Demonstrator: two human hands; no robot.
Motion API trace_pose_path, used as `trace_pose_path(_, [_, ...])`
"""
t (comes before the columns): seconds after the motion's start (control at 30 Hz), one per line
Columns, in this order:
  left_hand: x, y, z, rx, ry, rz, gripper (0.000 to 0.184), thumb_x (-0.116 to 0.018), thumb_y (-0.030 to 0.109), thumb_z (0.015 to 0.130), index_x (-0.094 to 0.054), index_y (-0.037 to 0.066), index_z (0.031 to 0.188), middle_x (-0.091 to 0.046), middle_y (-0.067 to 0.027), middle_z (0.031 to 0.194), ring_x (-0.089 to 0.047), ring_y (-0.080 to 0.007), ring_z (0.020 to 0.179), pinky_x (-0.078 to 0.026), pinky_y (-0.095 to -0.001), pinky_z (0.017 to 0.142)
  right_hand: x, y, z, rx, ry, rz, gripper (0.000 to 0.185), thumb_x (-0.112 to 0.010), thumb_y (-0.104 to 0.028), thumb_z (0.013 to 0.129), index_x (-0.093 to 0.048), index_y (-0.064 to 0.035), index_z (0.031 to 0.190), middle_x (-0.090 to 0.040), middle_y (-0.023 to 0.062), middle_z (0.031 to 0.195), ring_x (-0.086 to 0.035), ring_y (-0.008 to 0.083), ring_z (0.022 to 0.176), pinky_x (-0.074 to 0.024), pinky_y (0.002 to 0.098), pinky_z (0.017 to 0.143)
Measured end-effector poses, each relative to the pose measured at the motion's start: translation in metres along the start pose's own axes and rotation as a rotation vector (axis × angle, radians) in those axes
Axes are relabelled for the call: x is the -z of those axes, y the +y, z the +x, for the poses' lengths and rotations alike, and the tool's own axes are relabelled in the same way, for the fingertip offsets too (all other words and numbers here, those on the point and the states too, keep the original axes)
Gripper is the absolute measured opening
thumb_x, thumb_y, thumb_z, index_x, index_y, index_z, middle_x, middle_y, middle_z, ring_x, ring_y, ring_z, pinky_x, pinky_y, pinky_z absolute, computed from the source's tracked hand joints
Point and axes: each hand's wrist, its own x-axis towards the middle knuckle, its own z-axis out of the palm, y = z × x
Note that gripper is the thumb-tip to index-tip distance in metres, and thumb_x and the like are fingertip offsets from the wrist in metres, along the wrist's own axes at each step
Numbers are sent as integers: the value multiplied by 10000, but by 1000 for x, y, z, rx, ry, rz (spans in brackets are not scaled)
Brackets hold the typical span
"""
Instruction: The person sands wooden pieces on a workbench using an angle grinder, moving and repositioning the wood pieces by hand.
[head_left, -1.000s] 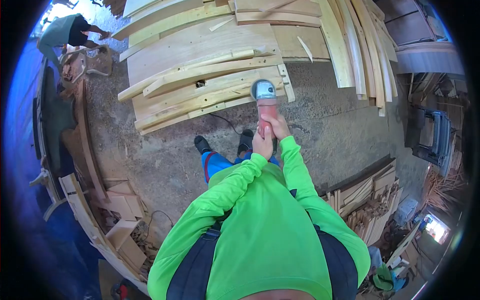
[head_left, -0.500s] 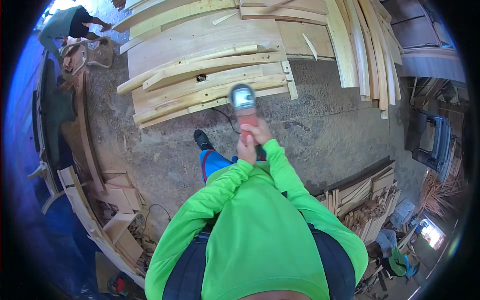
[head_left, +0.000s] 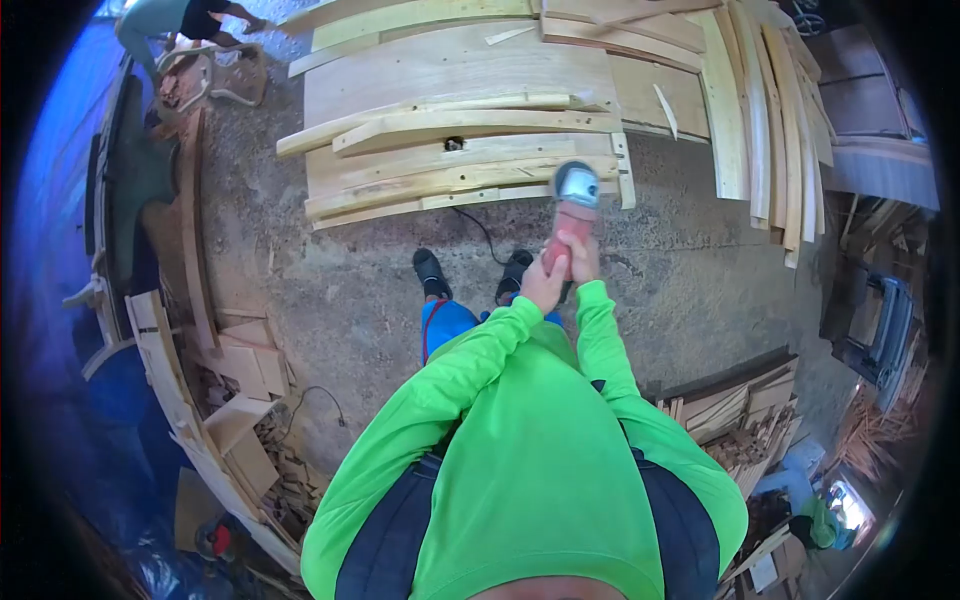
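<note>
Both hands are closed round the red body of an angle grinder [head_left: 577, 212], which has a silver head and a dark disc at its far end. My left hand [head_left: 543, 284] grips the rear part, and my right hand [head_left: 584, 256] wraps the body just ahead and to the right. The grinder's head overlaps the right end of the lowest pale wooden strip [head_left: 460, 184] in view; whether it touches the wood I cannot tell. More strips lie on a wide plywood panel [head_left: 385, 78] with a dark hole between them.
Long boards [head_left: 728, 130] stand at the upper right. A cable [head_left: 484, 232] runs on the floor by my feet. Cut wood is piled at lower right [head_left: 745, 405] and lower left [head_left: 250, 365]. Another person [head_left: 190, 18] bends over at the upper left.
The grinder and both hands swung left, then back to the right. The view has shifted, so the panel and strips appear farther right. My right foot shows again.
</note>
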Motion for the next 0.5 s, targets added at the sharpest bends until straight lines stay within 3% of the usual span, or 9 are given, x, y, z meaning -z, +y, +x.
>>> trace_pose_path(0.07, [40,-7,-16,-28,101,-123,562,-511,457,979,-563,-27,1260,-662,-227,1105,-646,-336,1051,-479,-407,898,-44,15,-5,-63,-90,-31,333,-710,-279,822,-697,14,978,-714,116,849,-691,202,732,-549,332,688])
trace_pose_path(0.2, [133,-23,-41,106,341,-100,617,-397,476,1025,-564,-85,1222,-665,-198,1106,-637,-269,1032,-474,-364,895,-152,35,-11,49,-353,-432,457,-759,-385,766,-703,-20,1035,-727,141,936,-694,260,873,-531,368,805])
trace_pose_path(0.27, [166,-43,-47,92,442,-165,641,-372,486,1035,-566,-100,1205,-670,-184,1099,-634,-255,1027,-472,-348,891,-192,36,-22,25,-428,-467,465,-761,-406,757,-709,-28,1022,-726,153,943,-692,277,881,-527,374,819])
trace_pose_path(0.4, [195,-56,-56,106,364,-172,618,-398,469,1032,-561,-96,1219,-666,-177,1110,-629,-253,1038,-469,-343,900,-214,65,-28,81,-418,-449,442,-760,-388,767,-709,-29,1019,-726,149,935,-694,265,870,-528,376,813])
trace_pose_path(0.43, [198,-62,-57,105,316,-160,610,-408,462,1030,-558,-96,1225,-662,-176,1122,-626,-250,1044,-468,-342,903,-209,72,-29,86,-393,-397,419,-760,-368,778,-700,-19,1000,-715,110,875,-668,191,807,-525,352,765])
trace_pose_path(0.47, [201,-70,-54,49,301,19,682,-384,550,1011,-560,-69,1237,-665,-161,1091,-626,-215,1033,-479,-350,878,-204,78,-25,71,-361,-321,399,-763,-345,781,-703,-15,998,-719,117,887,-675,198,813,-530,355,762])
trace_pose_path(0.5, [202,-70,-49,26,240,-48,624,-417,490,1016,-544,-70,1261,-647,-162,1143,-607,-221,1075,-465,-342,909,-199,92,-20,54,-326,-246,380,-766,-321,784,-706,-11,997,-723,124,900,-683,205,819,-535,359,760])
